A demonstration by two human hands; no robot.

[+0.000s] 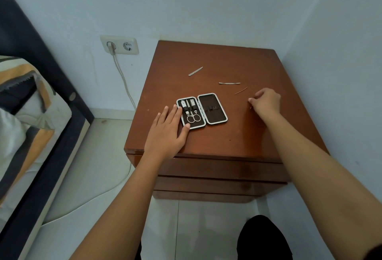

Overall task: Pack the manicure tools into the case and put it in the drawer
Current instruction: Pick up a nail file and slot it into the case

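Note:
An open manicure case [213,109] lies on the wooden nightstand [223,142]. Its left half holds small scissors [193,117] and clippers; its right half is bare dark lining with loops. My left hand [167,133] lies flat, its fingertips resting on the case's left edge. My right hand [266,101] is to the right of the case with its fingers curled together above the tabletop; I cannot see whether anything is in it. Loose on the top are a nail file [195,71], a flat metal tool [229,83] and a thin pin-like tool [241,90].
The nightstand has shut drawers [219,169] on its front. White walls stand behind it and to its right. A wall socket [119,45] with a plugged cable is at the left, and a bed [31,115] lies further left.

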